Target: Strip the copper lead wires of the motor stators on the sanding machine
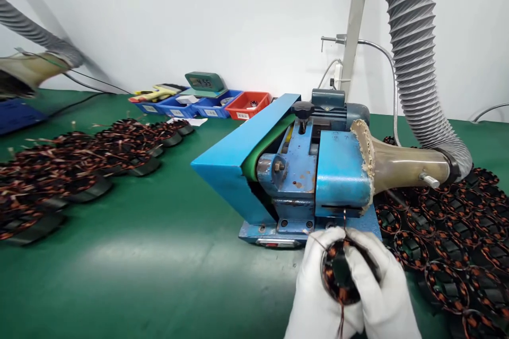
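Note:
Both my hands wear white gloves and are closed around one motor stator (344, 295), a black ring wound with copper wire. My left hand (310, 286) grips its left side. On the right rim, my right hand (387, 288) has its fingers over the edge and into the opening. From the top of the stator a copper wire lead (344, 218) points up to the slot in the blue cover of a belt sanding machine (340, 169); its tip is hidden there. More wire leads hang from the stator's bottom.
Several stators (445, 286) lie at right, more stators (87, 185) at left on the green table mat (159, 275). A dust nozzle (409, 167) with a grey hose (413, 47) joins the machine. Behind stand blue bins (183, 108), a red bin (246, 105) and a digital clock (204, 82).

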